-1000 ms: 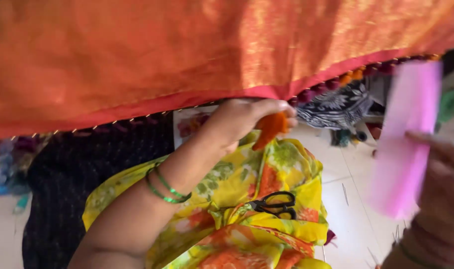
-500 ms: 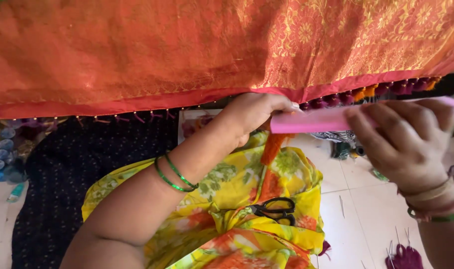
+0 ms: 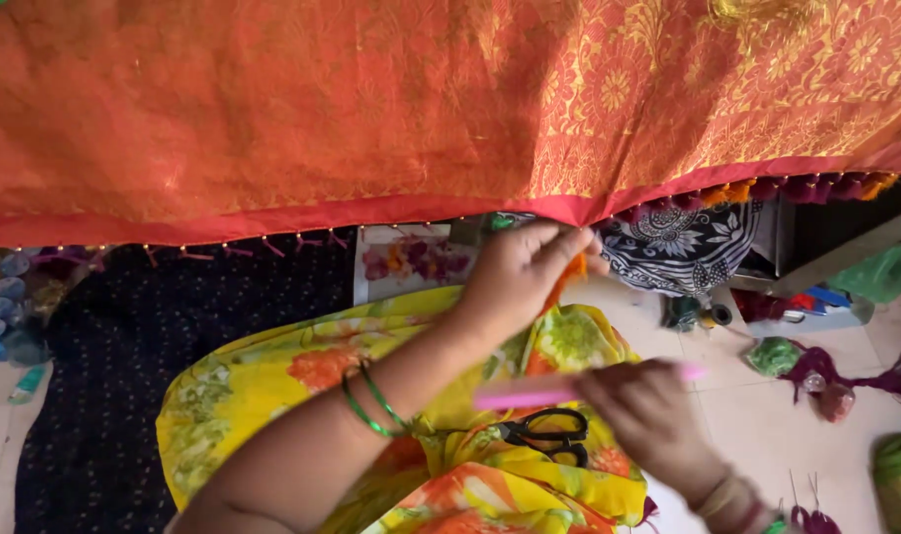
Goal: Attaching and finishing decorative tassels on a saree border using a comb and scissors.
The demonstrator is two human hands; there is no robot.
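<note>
Pale floor tiles (image 3: 767,435) are showing at the lower right, under a scatter of thread and small clutter. Across the top, a broad orange woven cloth with gold floral brocade and a plain red border (image 3: 450,119) is hanging like a curtain, its lower edge trimmed with tiny beads and a row of small tassels (image 3: 767,188) in purple and orange. At that edge the left hand (image 3: 520,277) is pinching a tuft of orange thread (image 3: 569,277), fingers closed together on it just below the border. Lower down, the right hand (image 3: 648,415) is gripping a flat pink plastic strip (image 3: 549,396), fingers curled tight around its right part, the strip lying almost level and well apart from the border. Two thin green bangles (image 3: 371,400) are circling the left wrist. Just beneath the strip, black-handled scissors (image 3: 549,435) are resting on a yellow floral printed garment (image 3: 272,396) covering the lap. Behind it, a dark navy dotted fabric (image 3: 174,326) is spreading to the left. A black-and-white patterned cloth (image 3: 678,247) is sitting to the right of the left hand, and loose maroon thread bundles (image 3: 866,376) are lying on the tiles.
</note>
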